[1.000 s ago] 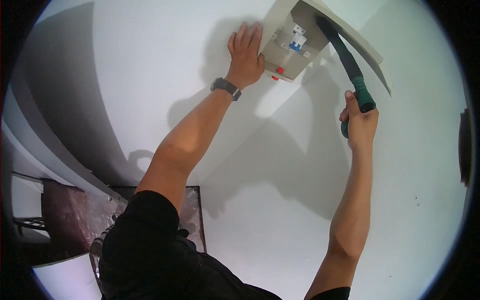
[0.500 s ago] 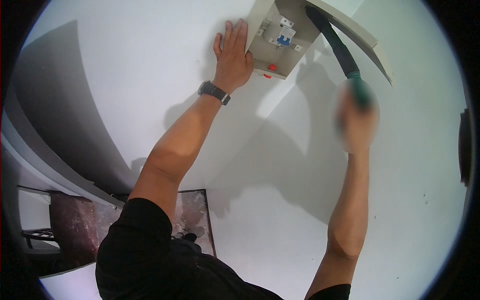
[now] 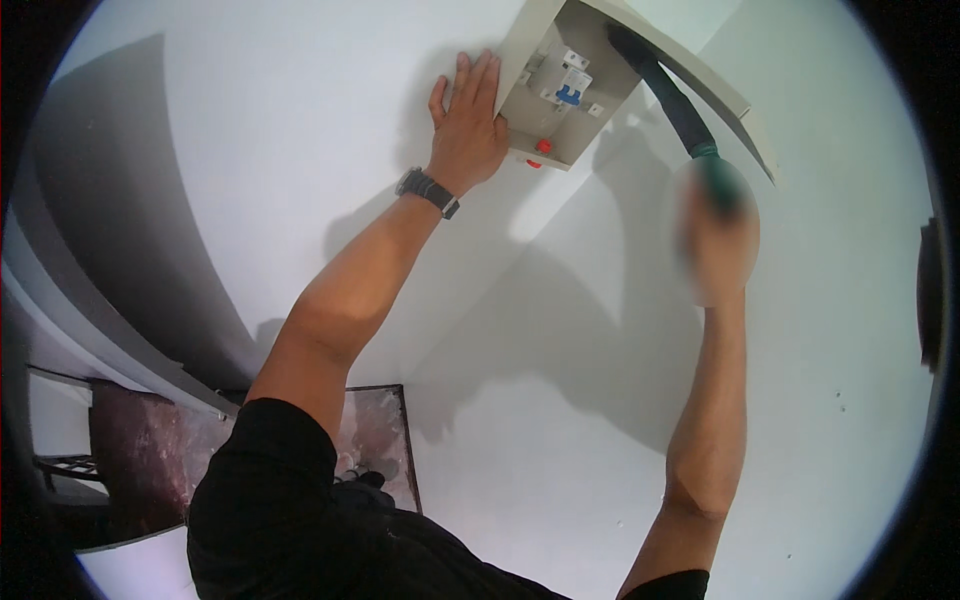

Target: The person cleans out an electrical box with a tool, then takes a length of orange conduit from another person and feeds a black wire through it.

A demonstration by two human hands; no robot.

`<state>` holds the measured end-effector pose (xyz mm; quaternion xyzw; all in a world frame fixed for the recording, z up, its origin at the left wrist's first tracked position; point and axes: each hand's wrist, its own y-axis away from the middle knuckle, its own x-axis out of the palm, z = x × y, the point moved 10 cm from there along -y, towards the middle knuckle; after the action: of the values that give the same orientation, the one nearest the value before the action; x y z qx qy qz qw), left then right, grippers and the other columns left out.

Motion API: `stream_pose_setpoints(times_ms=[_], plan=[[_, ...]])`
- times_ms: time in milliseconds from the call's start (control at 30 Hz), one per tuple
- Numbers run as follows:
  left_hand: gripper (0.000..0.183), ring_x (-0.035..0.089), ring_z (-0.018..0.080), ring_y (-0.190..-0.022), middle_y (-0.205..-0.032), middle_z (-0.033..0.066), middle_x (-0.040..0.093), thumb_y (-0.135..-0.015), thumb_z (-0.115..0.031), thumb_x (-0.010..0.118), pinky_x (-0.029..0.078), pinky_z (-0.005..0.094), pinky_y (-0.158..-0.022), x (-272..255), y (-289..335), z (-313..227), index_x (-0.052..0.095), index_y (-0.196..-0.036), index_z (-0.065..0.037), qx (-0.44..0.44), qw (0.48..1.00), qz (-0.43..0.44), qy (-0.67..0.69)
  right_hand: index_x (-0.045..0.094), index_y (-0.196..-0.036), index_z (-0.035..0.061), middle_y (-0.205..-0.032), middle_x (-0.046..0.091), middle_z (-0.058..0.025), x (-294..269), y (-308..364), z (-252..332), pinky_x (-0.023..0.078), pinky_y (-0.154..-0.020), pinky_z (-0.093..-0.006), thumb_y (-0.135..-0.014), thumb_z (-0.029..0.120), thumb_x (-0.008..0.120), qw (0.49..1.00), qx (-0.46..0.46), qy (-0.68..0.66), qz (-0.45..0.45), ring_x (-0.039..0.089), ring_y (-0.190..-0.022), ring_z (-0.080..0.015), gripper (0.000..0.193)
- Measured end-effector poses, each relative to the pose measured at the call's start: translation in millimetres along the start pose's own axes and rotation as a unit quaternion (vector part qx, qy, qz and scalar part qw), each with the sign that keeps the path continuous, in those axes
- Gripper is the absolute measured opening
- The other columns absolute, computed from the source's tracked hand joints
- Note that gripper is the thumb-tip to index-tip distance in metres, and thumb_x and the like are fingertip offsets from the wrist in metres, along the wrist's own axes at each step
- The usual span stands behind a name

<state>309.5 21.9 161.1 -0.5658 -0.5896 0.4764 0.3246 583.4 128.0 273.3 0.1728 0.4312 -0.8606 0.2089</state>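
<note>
- Beige enclosure box (image 3: pixel 527 45), open-fronted, on the white wall (image 3: pixel 500 330). This is the landmark; all places below are relative to it.
- Box door (image 3: pixel 718 88): swung open along the box's right side, same beige.
- Miniature circuit breaker (image 3: pixel 570 88): white body, blue toggle, mounted inside the box around mid-height. Small pale brackets sit either side of it.
- Red grommet (image 3: pixel 544 146) at the box's bottom inside; red plug (image 3: pixel 533 163) just below the bottom edge.
- Black wand (image 3: pixel 682 115) with green handle (image 3: pixel 712 172): tip inside the box, upper right, above and right of the breaker. Shaft slopes down and out past the right side, near the door. Can't tell if the tip touches the back panel.
- Right hand (image 3: pixel 722 245): below and right of the box, wrapped round the green handle. Blurred, so exact finger placement can't be told.
- Left hand (image 3: pixel 468 140): flat on the wall at the box's left side, fingers slightly spread, thumb side against the box edge, nothing gripped.
- Dark wristwatch (image 3: pixel 428 192) on the left wrist, below and left of the box.
- Reddish-brown floor (image 3: pixel 140 450): far below and left of the box.
</note>
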Motion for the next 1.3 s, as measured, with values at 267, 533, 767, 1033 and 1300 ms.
stream_pose_setpoints(times_ms=[267,533,767,1033,1300], plan=[[0.081,0.012,0.0347,-0.157,-0.167,0.0144,0.021,-0.086,-0.004,0.054,0.007,0.0572,-0.121,0,1,-2,0.020,-0.160,-0.002,0.027,0.999,0.019,0.011,0.060,-0.083,0.0023,-0.055,0.049,0.0000,5,-10,14,0.041,-0.047,-0.0303,-0.095,0.031,0.072,0.995,0.009,0.104,-0.006,0.049,-0.046,-0.0121,0.033],[0.086,0.014,0.0353,-0.156,-0.167,0.0185,0.020,-0.085,-0.003,0.057,0.013,0.0595,-0.119,1,2,-1,0.017,-0.160,-0.001,-0.014,0.999,0.046,-0.017,0.063,-0.081,0.0014,-0.055,0.048,-0.0017,32,-27,8,0.043,-0.048,-0.0322,-0.093,0.029,0.074,0.997,0.069,-0.006,-0.022,0.050,-0.047,-0.0139,0.032],[0.035,0.059,0.0342,-0.114,-0.118,0.0218,0.060,-0.099,-0.021,0.050,0.048,0.0461,-0.099,47,-24,-66,0.052,-0.124,0.004,-0.175,0.890,0.064,0.416,0.067,-0.087,-0.0040,-0.063,0.062,-0.0134,10,-34,-3,0.049,-0.059,-0.0413,-0.090,0.032,0.075,0.992,0.010,0.114,-0.047,0.060,-0.057,-0.0273,0.037],[0.036,0.066,0.0298,-0.115,-0.127,0.0146,0.068,-0.098,-0.032,0.056,0.052,0.0388,-0.100,130,-171,-126,0.066,-0.126,-0.012,0.076,0.984,0.113,-0.112,0.065,-0.091,-0.0065,-0.070,0.065,-0.0222,21,-37,21,0.051,-0.071,-0.0469,-0.089,0.030,0.074,0.990,-0.030,0.130,-0.034,0.062,-0.068,-0.0392,0.037],[0.035,0.068,0.0287,-0.109,-0.124,0.0147,0.069,-0.100,-0.029,0.051,0.055,0.0404,-0.093,147,-201,-125,0.065,-0.125,-0.009,0.026,0.981,0.172,-0.080,0.059,-0.089,0.0006,-0.062,0.058,-0.0081,21,-17,14,0.046,-0.052,-0.0340,-0.092,0.020,0.069,0.995,0.057,-0.062,0.052,0.054,-0.050,-0.0173,0.022]])
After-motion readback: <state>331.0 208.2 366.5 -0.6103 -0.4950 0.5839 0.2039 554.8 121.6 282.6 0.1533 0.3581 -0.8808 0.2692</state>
